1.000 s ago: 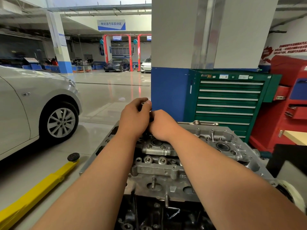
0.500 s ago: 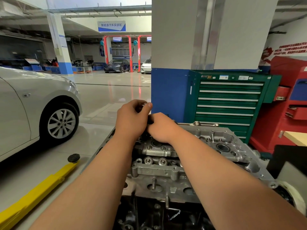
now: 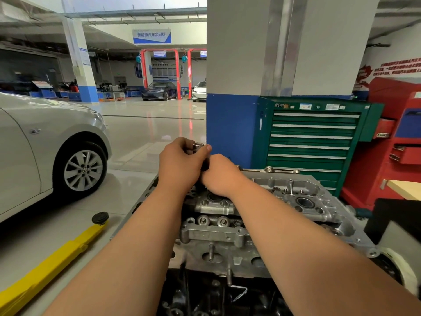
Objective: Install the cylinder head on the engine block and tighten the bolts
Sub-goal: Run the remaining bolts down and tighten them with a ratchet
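Since a second ago the hands are barely shifting: the left hand [image 3: 180,165] is still gripping the top of the chrome socket tool [image 3: 197,145], while the right hand [image 3: 219,176] is hiding its fingers, so its grip I cannot tell. Keeping the tool upright is probably mattering most. The grey cast cylinder head [image 3: 227,236] is sitting on the dark engine block [image 3: 205,297], beneath both hands.

We read 新能源汽车实训区 on the blue hanging sign [image 3: 152,35]. We see a VW badge on the wheel hub [image 3: 85,170] of the silver car [image 3: 27,142]. The red wall lettering [image 3: 398,68] is too small for us to read.
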Action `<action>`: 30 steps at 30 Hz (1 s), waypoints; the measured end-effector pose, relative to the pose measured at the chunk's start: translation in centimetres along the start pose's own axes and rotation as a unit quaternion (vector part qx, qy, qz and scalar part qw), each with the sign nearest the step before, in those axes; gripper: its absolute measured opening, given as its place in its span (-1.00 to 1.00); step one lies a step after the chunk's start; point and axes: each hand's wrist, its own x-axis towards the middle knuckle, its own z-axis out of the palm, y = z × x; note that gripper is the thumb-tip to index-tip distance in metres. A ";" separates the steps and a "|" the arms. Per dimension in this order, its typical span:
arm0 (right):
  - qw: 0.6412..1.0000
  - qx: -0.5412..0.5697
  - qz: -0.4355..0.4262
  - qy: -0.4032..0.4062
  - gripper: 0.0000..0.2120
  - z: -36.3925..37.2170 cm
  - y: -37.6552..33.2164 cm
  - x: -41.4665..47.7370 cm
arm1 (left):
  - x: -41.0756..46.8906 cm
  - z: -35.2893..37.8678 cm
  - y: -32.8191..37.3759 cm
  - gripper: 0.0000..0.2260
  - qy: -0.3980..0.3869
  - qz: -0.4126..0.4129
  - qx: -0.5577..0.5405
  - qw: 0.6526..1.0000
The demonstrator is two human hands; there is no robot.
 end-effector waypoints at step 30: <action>0.989 0.136 0.034 0.038 -0.74 -0.3 1.2 0.9 | 0.6 1.9 2.5 -0.75 -0.036 -0.120 -0.111 0.986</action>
